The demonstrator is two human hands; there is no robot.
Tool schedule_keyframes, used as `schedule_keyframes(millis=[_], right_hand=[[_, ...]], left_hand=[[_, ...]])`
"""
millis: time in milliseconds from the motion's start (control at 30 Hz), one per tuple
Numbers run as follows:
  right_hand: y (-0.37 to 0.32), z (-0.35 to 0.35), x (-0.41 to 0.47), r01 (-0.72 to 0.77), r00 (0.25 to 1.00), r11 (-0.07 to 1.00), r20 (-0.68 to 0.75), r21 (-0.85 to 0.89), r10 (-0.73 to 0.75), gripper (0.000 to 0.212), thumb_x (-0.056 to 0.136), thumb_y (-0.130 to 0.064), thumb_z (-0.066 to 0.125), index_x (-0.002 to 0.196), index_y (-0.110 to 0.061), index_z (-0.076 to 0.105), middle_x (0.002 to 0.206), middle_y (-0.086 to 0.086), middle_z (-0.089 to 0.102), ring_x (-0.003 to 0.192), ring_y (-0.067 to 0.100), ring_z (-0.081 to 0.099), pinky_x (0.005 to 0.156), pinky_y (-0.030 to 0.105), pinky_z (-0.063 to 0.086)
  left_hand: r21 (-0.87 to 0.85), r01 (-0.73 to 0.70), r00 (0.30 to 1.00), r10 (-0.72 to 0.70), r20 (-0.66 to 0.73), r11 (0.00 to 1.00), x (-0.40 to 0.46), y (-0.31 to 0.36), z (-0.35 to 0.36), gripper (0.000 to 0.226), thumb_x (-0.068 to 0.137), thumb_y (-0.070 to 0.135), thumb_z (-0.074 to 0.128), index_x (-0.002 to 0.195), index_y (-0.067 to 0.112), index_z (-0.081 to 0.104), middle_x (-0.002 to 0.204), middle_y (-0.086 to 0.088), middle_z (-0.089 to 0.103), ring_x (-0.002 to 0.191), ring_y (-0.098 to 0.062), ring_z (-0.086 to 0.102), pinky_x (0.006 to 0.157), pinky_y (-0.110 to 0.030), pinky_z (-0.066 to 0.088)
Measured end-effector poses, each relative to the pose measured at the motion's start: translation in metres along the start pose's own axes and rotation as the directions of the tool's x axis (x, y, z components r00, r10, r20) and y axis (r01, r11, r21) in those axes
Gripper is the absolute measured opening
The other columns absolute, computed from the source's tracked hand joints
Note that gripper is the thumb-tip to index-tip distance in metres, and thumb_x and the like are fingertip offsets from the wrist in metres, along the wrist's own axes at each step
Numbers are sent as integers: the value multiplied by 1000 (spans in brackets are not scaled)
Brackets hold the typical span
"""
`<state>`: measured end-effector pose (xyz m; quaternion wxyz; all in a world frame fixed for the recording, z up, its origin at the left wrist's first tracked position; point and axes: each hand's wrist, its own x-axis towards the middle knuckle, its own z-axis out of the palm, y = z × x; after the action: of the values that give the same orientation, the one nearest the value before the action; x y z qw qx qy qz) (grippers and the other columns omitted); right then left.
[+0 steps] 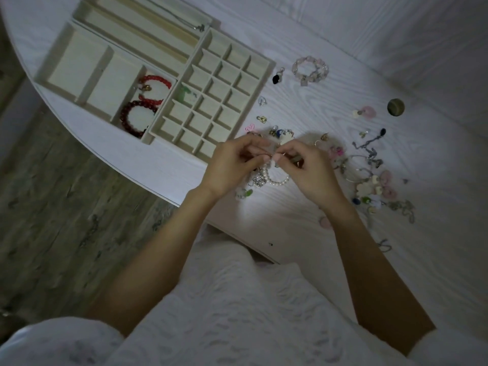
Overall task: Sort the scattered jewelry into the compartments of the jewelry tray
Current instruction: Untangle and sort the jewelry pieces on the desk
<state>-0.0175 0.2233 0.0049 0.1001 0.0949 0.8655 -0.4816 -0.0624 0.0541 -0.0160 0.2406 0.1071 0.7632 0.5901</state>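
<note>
The jewelry tray (pixel 182 75) lies on the white table (pixel 343 35) up and left of the hands, two red bead bracelets (pixel 142 104) in one compartment. Scattered jewelry (pixel 369 175) spreads right of the hands. Left hand (pixel 232 165) and right hand (pixel 306 167) meet fingertip to fingertip, pinching a thin wire piece (pixel 274 155) above a pearl bracelet (pixel 277 179).

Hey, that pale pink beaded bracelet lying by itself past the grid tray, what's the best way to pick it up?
Pinch the pale pink bracelet across its beaded band, coming straight down from above. It lies flat as an open loop on the table, so a fingertip fits inside the ring. The rim away from the black pendant looks clearest.
</note>
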Motion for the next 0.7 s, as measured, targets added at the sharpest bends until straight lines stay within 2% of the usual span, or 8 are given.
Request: schedule_keyframes(millis=[100,167,267,367,467,533,600,700], right_hand=[[3,0,1,41,999,998,6,-45,-41,5,87,-18,66,88,-13,67,78,-9,65,72,0,58,62,13,42],[3,3,1,79,995,996,-62,-40,-82,4,87,-14,64,86,-11,67,78,-8,66,73,-1,58,62,11,41],[0,8,2,56,987,997,-157,62,-45,5,89,-12,62,87,-12,67,81,-11,65,78,-3,58,63,9,40],[1,8,5,10,983,992,-185,127,14,5,91,-16,60,89,-17,65,84,-13,65,83,4,60,69,20,47],[0,7,8,70,985,997,-158,33,-64,5,89,-18,63,89,-15,67,85,-12,66,83,4,61,73,24,49],[-4,10,11,120,985,992,-123,-40,-124,6,88,-19,65,88,-14,68,85,-7,67,80,7,61,70,24,48],[-9,16,17,162,982,984,-89,-69,-168,7,87,-20,67,89,-13,69,85,-4,67,79,9,61,69,21,47],[-22,28,28,151,983,987,-94,-48,-155,10,85,-21,69,88,-11,67,83,-4,67,76,7,61,65,19,47]], left_hand=[[60,-12,1000,13,-15,998,-1,0,3,29,82,13,72,110,10,64,91,-1,74,85,-9,70,84,-29,55],[88,-14,1000,16,-18,996,-3,-2,5,30,83,12,71,112,8,64,94,-1,74,89,-7,69,86,-28,54],[92,23,1000,-22,-13,995,-8,-6,9,30,83,9,71,113,7,64,96,-1,73,91,-4,68,87,-25,54],[149,30,998,-22,-52,988,-10,-7,10,36,84,20,72,117,10,64,105,1,71,98,-5,66,91,-29,52],[131,-19,991,36,-128,991,-9,-1,2,32,88,26,67,118,14,65,115,5,67,100,-5,64,90,-27,51],[107,-51,989,65,-135,993,-8,4,-7,24,89,21,67,111,13,68,107,6,69,90,-5,65,81,-25,53],[106,-64,991,76,-113,992,-7,6,-18,16,87,21,68,102,15,70,93,4,72,78,-10,67,72,-30,54],[176,-74,987,98,-128,982,-1,2,-40,9,87,21,68,95,17,71,83,3,71,71,-14,66,66,-34,54]])
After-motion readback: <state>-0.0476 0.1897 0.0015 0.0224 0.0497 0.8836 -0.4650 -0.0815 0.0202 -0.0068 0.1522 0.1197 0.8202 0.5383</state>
